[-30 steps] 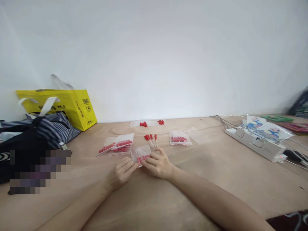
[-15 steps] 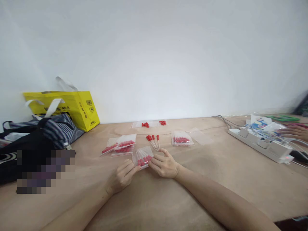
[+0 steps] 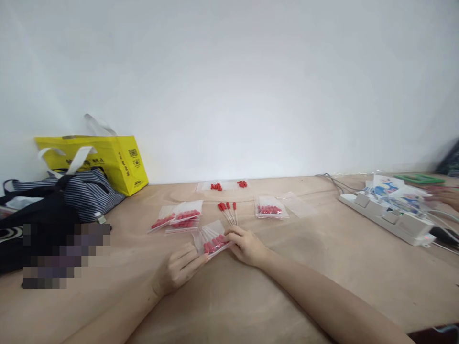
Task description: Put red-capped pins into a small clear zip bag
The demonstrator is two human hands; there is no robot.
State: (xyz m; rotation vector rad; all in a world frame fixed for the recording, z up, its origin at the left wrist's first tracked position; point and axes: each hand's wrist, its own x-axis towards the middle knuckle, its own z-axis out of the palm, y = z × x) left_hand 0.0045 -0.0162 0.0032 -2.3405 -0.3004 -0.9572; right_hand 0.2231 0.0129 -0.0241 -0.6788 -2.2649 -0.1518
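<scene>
A small clear bag (image 3: pixel 212 240) with several red-tipped white sticks in it lies between my hands, its edge nearest me tilted up to the right. My left hand (image 3: pixel 181 268) pinches its lower left corner. At the right end of that edge, my right hand (image 3: pixel 244 243) has its fingers closed on the bag. Just beyond the bag, several loose red-tipped sticks (image 3: pixel 229 212) are fanned out on the table. Filled bags (image 3: pixel 184 216) overlap to the left, and another filled stack (image 3: pixel 271 208) lies to the right.
By the wall lie clear bags with red tips (image 3: pixel 216 186). An unfilled bag (image 3: pixel 297 204) is right of the stack. A yellow bag (image 3: pixel 132 165) and striped bag (image 3: pixel 89 196) stand left. A power strip (image 3: pixel 387 217), cables and another person's hand (image 3: pixel 446 197) are at right.
The bag between my hands has turned, its right end lifted and shifted right. My left hand has moved slightly left and down. The other person's hand has moved right.
</scene>
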